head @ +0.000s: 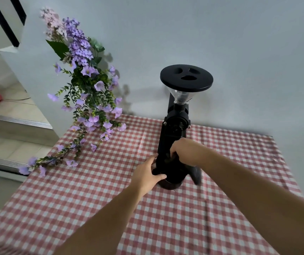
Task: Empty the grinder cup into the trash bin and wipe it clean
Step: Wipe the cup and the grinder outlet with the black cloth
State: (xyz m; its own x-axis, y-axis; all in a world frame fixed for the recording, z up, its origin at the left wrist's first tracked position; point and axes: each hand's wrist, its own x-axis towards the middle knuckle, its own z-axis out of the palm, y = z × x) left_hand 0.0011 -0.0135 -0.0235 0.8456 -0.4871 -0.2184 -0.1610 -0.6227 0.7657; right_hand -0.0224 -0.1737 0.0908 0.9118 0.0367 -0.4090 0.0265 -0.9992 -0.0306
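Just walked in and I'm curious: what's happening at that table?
A person has both hands at the base of a black coffee grinder on a red checked tablecloth. The left hand grips the dark grinder cup at the bottom; the right hand holds the body above it. No trash bin is in view.

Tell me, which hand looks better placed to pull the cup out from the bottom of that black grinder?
Probably the left hand: its grip already wraps the dark cup at the grinder's base. The right hand sits higher, on the body.
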